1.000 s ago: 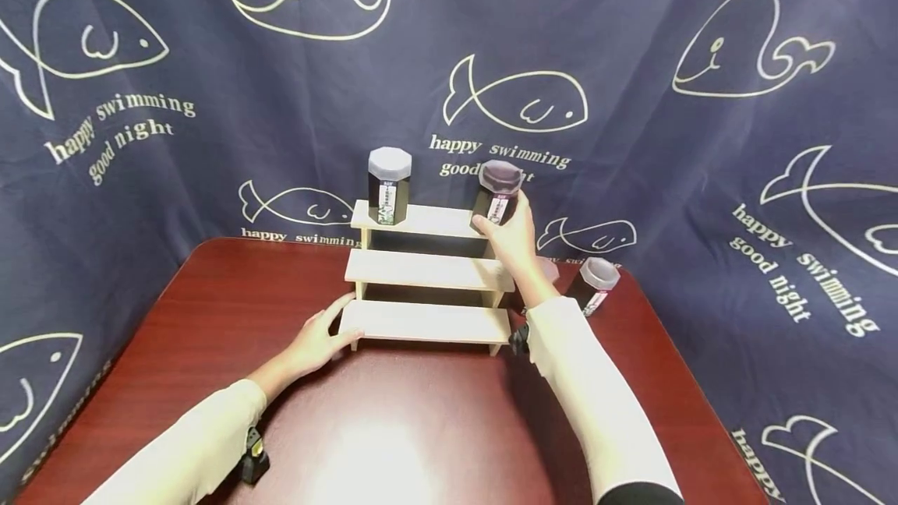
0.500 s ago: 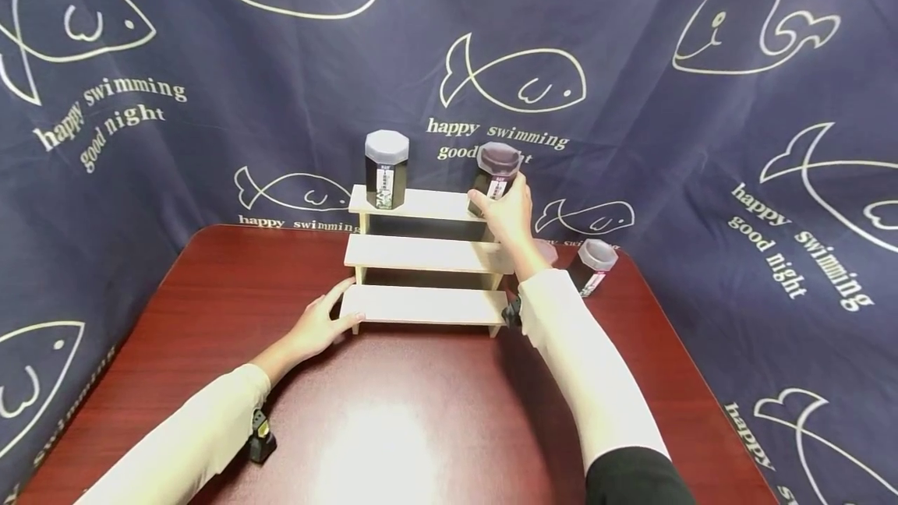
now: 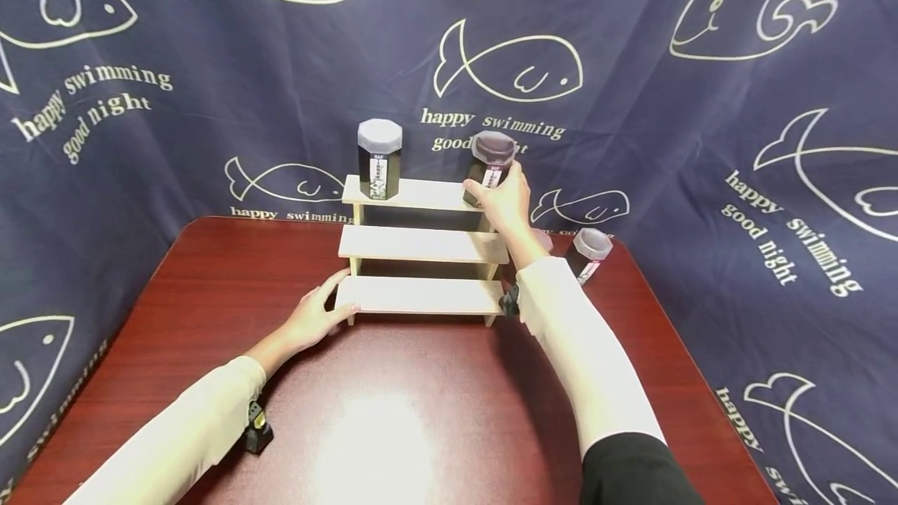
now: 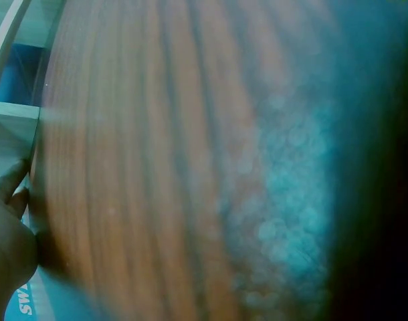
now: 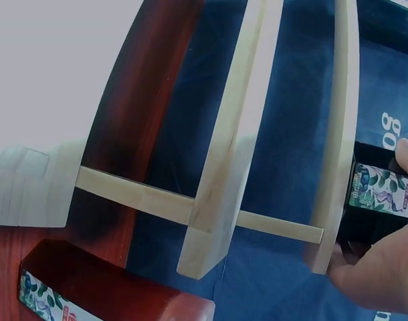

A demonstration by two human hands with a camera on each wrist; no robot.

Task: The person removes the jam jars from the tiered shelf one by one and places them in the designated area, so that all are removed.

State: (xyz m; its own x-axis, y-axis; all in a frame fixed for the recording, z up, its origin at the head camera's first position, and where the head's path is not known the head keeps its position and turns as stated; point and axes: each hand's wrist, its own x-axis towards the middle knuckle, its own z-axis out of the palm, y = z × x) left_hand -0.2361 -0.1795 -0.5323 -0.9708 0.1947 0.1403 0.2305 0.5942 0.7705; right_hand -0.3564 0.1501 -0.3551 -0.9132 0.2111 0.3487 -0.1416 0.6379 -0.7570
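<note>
My right hand [image 3: 507, 195] grips a dark jar with a purplish translucent lid [image 3: 493, 148] at the right end of the top shelf. In the right wrist view this jar [image 5: 381, 187] shows a leafy label, its base right at the shelf edge, thumb and fingers on either side. A pale wooden three-step rack [image 3: 421, 294] stands on the table. Near its lower left end is my left hand [image 3: 314, 318], thumb at the bottom step's front corner and fingers along its side. Another dark jar with a whitish lid [image 3: 380, 158] stands at the top shelf's left end.
On the table right of the rack stands a dark jar with a greyish lid [image 3: 589, 254]. Beside it, a pink-lidded jar [image 3: 543, 240] is mostly hidden behind my right arm. The reddish-brown table [image 3: 231, 271] meets a blue fish-print curtain [image 3: 295, 84] at the back.
The head view has tilted, so the scene sits slightly differently in frame. Both hands keep their places, the right one still gripping the purple-lidded jar at the top shelf.
</note>
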